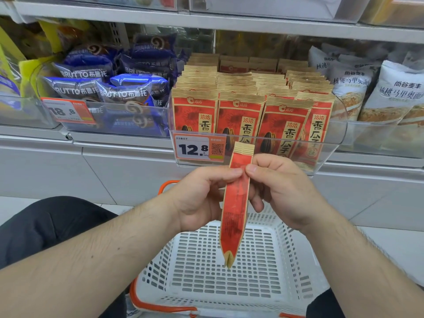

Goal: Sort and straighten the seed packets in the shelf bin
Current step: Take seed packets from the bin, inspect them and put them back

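Note:
A red and tan seed packet hangs edge-on in front of me, upright, over a basket. My left hand pinches its upper part from the left, and my right hand pinches it from the right, thumbs meeting near the top. Behind them a clear shelf bin holds several rows of matching red seed packets standing upright; the front right ones lean to the right. An orange price tag reading 12.8 sits on the bin's front.
A white slotted basket with orange rim and handle lies below my hands. Left of the bin stands a clear bin of blue Brutto snack bags. White bags fill the bin at right. A grey shelf edge runs across.

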Tool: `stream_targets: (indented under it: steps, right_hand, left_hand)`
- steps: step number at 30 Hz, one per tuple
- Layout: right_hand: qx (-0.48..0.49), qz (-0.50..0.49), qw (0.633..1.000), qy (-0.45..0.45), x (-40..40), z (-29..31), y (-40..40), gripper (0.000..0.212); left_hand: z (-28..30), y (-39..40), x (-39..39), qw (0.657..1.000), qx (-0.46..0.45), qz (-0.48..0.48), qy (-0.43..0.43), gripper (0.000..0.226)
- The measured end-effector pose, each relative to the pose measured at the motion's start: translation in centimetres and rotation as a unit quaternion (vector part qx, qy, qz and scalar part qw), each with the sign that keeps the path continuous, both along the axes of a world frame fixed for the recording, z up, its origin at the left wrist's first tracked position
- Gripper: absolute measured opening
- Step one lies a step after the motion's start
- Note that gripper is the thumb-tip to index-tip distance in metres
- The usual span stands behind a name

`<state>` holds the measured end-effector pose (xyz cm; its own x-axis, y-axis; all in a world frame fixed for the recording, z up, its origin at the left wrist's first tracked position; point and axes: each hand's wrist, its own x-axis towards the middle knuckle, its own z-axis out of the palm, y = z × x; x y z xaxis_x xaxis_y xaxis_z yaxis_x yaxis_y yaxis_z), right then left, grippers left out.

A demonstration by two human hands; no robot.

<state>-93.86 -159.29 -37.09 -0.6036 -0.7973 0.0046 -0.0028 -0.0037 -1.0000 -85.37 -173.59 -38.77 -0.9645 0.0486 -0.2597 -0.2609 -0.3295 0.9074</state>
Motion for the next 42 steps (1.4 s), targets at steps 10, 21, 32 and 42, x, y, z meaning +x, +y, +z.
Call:
stream_targets:
  steps: [10, 21, 32, 42]
  right_hand:
    - [0.261, 0.206, 0.938, 0.102, -0.7, 1.8, 1.9, 0.027]
    - [0.326, 0.242, 0.904, 0.134, -0.1, 1.8, 1.9, 0.026]
    - [0.301, 0.233, 0.918, 0.113, -0.4, 1.2, 1.9, 0.029]
    - [0.325, 0.140, 0.925, 0.140, 0.2, -0.6, 0.4, 0.019]
  left_hand:
    - [0.2, 1.2, 0.1, 0.967, 0.033, 0.190, -0.165, 0.028]
    - [-0.2, 1.2, -0.2, 0.946, 0.083, 0.239, -0.200, 0.031]
    - [-0.2, 1.3, -0.1, 0.952, 0.078, 0.225, -0.192, 0.031]
    - [-1.5, 1.2, -0.1, 0.964, 0.093, 0.178, -0.176, 0.034]
